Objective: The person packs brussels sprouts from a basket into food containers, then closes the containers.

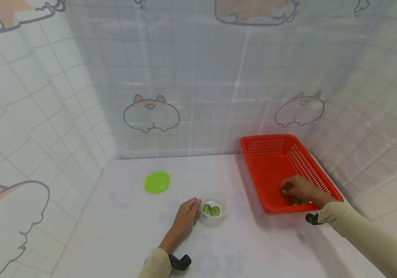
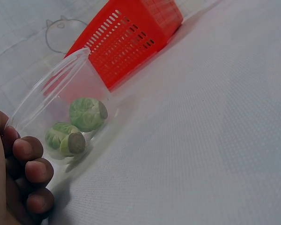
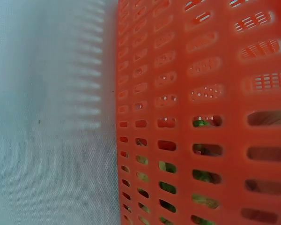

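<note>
So up close there's a clear plastic cup (image 1: 223, 204) on the white table (image 1: 121, 235) with two Brussels sprouts (image 2: 88, 114) in it, leafy green with pale brownish cut stems. Left hand (image 1: 183, 218) has its fingers curled in, gripping the cup's rim. Further over, the right hand (image 1: 299, 188) is down in a red basket (image 1: 269, 162), pinching something small and green (image 1: 283, 192) just above more greens (image 1: 299, 201). Bright green disc (image 1: 157, 182) lies farther back, to the left.
</note>
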{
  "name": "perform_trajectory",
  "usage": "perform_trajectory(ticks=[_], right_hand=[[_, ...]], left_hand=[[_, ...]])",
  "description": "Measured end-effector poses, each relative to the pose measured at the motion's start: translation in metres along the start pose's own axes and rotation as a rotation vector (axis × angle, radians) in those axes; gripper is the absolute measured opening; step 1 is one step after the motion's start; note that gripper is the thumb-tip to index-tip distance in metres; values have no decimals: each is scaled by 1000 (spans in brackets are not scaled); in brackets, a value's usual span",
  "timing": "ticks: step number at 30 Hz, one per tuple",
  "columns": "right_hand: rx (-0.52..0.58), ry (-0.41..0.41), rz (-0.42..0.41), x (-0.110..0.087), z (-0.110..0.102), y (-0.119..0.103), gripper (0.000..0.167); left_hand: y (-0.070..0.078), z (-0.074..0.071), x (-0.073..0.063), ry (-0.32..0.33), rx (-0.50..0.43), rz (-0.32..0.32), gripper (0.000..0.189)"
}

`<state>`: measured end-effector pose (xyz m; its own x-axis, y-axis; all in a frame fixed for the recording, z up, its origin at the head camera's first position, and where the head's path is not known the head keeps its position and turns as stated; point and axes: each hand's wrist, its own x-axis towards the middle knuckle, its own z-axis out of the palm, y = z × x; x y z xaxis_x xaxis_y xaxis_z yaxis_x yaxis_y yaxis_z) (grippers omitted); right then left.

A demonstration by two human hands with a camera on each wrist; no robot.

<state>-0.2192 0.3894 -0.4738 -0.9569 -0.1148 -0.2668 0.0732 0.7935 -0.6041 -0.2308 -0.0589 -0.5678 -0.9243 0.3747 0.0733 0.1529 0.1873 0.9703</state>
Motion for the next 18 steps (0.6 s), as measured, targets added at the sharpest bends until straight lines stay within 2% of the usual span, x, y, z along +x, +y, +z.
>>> perform_trajectory(ticks=[9, 18], right_hand=[[7, 8, -31, -3, 0, -1, 29], [70, 7, -36, -3, -1, -2, 29]], left_hand=[[1, -1, 0, -7, 6, -12, 45], [3, -1, 0, -7, 13, -15, 46]])
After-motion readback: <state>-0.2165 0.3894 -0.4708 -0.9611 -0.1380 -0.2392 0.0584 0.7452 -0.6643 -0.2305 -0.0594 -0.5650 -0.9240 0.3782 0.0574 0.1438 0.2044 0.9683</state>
